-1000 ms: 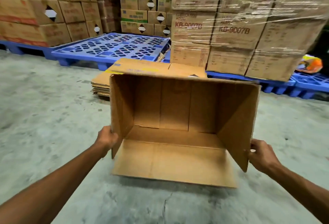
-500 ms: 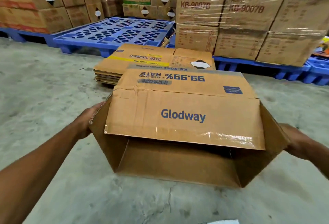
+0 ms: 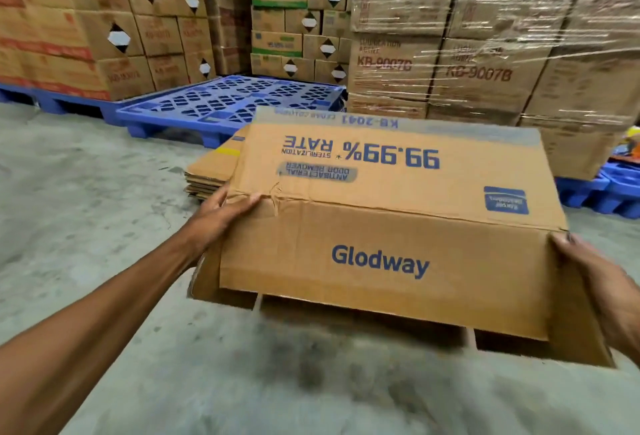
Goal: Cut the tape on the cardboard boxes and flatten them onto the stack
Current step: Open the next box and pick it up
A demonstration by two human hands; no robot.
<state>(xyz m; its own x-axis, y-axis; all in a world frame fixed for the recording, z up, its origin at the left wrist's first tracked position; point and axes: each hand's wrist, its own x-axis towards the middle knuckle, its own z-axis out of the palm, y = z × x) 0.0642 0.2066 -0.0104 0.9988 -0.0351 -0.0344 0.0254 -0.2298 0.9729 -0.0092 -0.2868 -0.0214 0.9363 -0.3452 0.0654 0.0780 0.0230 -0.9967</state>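
A brown cardboard box printed "Glodway" and "99.99% RATE" is folded nearly flat and held in the air in front of me. My left hand grips its left edge at the crease. My right hand grips its right edge and flap. Behind the box, partly hidden by it, the stack of flattened boxes lies on the concrete floor.
An empty blue plastic pallet lies behind the stack. Shrink-wrapped cartons marked KB-9007B stand on blue pallets at the right, more stacked cartons at the left and back. Bare concrete floor spreads left and below.
The open box has been collapsed from an upright open shape to nearly flat, and both hands have carried it forward and up toward the stack.
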